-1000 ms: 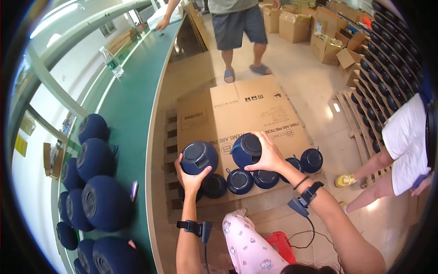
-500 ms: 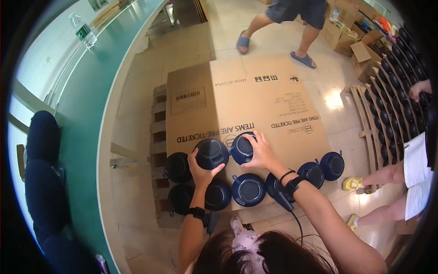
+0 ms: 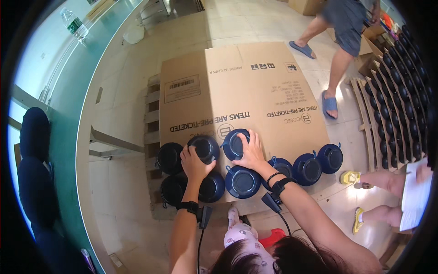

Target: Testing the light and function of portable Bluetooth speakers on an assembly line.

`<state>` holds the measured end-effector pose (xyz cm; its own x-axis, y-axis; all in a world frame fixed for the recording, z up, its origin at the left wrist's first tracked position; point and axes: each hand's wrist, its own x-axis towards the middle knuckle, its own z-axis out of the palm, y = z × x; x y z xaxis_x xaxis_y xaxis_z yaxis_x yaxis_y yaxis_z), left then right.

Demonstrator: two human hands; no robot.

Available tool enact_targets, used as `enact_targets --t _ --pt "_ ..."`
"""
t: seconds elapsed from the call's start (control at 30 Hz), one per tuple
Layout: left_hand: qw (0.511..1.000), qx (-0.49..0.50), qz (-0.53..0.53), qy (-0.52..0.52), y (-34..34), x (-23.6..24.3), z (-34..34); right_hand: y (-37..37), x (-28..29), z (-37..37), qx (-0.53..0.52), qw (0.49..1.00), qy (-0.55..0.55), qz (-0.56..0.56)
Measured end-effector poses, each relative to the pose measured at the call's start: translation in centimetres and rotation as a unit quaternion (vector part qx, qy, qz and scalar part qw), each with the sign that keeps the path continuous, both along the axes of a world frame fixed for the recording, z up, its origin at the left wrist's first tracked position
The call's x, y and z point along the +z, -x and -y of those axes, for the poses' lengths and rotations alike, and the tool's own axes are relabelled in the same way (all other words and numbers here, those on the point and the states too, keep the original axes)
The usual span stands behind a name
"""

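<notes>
My left hand (image 3: 195, 163) is closed round the near left side of a round dark-blue speaker (image 3: 204, 150), its black base turned up. To its right, my right hand (image 3: 250, 151) grips the right side of a similar speaker (image 3: 233, 145) with a small cord loop. Both are over the near part of a flat cardboard sheet (image 3: 269, 77). Nearer me stand another speaker (image 3: 243, 181) and one partly hidden by my left hand (image 3: 211, 187). Further ones sit at the left (image 3: 169, 158) and at the right (image 3: 306, 169). Black bands with small cabled devices circle both wrists.
A wooden pallet (image 3: 153, 125) lies under the cardboard. Along the left runs a green-topped table (image 3: 68, 123) with a bottle (image 3: 74, 25) and dark rounded objects (image 3: 39, 182). One person (image 3: 343, 27) walks at the back right; another's legs (image 3: 381, 178) show beside stacked dark rounds (image 3: 401, 100).
The walking person has moved right. My left hand's fingers have shifted over its speaker. Both hands still hold the same speakers, and the whole view has shifted slightly.
</notes>
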<state>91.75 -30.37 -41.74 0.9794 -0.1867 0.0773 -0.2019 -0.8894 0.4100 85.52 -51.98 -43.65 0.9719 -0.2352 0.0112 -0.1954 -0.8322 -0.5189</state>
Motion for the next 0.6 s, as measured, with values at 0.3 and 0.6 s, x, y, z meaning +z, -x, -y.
enact_targets --t 0.3,0.6 --pt "0.990 -0.022 0.012 0.136 1.9 1.3 -2.4 -0.9 3.4 0.2 0.110 0.991 0.037 -0.061" --pt "0.923 0.052 -0.051 0.378 22.6 16.0 -11.5 5.6 13.7 -8.3 0.130 0.931 -0.262 0.218"
